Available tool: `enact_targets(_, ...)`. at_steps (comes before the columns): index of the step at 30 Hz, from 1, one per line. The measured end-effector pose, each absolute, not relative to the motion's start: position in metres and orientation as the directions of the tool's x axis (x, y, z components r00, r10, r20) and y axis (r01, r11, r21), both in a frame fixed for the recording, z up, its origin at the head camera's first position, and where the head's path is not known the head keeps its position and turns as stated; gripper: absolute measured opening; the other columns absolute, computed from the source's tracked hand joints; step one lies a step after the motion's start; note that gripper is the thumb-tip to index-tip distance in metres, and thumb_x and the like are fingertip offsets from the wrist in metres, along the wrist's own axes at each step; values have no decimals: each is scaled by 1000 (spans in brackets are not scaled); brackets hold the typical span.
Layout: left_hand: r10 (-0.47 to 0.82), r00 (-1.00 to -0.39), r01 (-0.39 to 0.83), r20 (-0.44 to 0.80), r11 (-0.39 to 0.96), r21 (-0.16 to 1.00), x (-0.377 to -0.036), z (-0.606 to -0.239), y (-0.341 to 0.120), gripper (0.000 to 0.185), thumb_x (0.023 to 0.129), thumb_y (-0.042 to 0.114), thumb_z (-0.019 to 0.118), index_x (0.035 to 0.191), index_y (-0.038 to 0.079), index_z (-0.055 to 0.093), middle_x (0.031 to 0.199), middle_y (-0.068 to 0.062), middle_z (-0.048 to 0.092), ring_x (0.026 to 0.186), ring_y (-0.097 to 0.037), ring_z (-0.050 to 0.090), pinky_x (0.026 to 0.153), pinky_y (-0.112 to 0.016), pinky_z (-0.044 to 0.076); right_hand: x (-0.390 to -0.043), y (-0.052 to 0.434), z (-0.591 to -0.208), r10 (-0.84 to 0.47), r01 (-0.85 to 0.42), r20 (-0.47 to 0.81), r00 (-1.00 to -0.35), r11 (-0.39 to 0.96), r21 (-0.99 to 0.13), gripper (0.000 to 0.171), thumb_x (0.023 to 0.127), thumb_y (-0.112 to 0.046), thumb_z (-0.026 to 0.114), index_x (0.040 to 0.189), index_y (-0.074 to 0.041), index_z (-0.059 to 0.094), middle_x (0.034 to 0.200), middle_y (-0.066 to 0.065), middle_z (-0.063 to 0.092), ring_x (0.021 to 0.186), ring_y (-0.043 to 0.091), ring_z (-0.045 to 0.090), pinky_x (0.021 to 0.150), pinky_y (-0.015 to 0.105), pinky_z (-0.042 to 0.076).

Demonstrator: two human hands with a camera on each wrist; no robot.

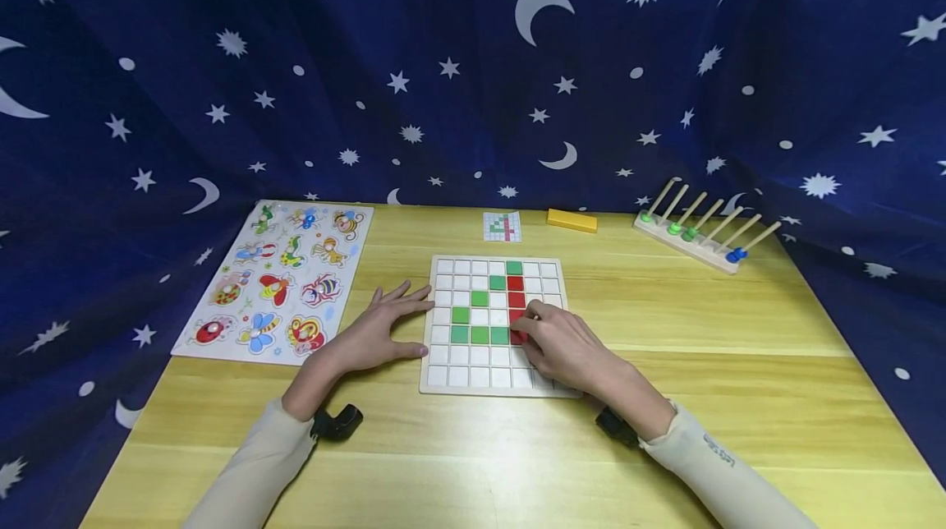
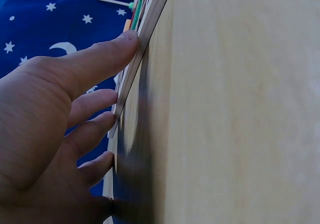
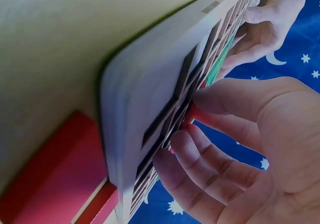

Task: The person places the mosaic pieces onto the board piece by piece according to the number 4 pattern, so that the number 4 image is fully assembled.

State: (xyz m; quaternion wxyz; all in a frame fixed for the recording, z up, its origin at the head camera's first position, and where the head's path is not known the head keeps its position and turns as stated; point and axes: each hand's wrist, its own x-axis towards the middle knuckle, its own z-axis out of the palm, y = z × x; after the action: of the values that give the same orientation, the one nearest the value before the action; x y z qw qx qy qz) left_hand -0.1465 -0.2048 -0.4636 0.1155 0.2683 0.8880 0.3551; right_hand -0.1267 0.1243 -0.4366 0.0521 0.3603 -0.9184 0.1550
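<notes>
On the white grid board [image 1: 493, 381] in the middle of the tabletop [image 1: 739, 365], the right hand [image 1: 565, 346] pinches a small red tile [image 1: 519, 337]. It looks light, hard and smooth; hold its edges. The left hand [image 1: 373, 332] lies flat, fingers spread, touching the board's side.

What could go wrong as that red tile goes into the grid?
The right hand pinches a red tile at the board, hard against the green tiles; a nudge could shift them.

The fingers cover the cell from the head view, so the tile may seat tilted or in the wrong square.

The left hand only presses flat on the board's edge, so a firm push could slide the board.
</notes>
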Motion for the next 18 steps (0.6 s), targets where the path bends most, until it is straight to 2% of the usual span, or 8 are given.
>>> enact_targets(7,566,-825,399,-12,597,696,-147,-465,-203,70,86,33,80,146,11,53,161,-2,31,151,-33,12,118,-60,-7,-125,139,-433,-619,-658,222,-753,700,-279,25,79,-3,75,104,-8,76,92,1,62,68,10,51,57,25,45)
enact_targets(18,563,-826,400,-14,604,690,-148,-465,-204,71,85,34,81,146,11,53,161,-1,31,151,-32,12,118,-59,-8,-119,181,-425,-509,-526,138,-850,802,-283,24,81,-8,77,104,-7,75,92,2,63,67,12,50,58,30,45)
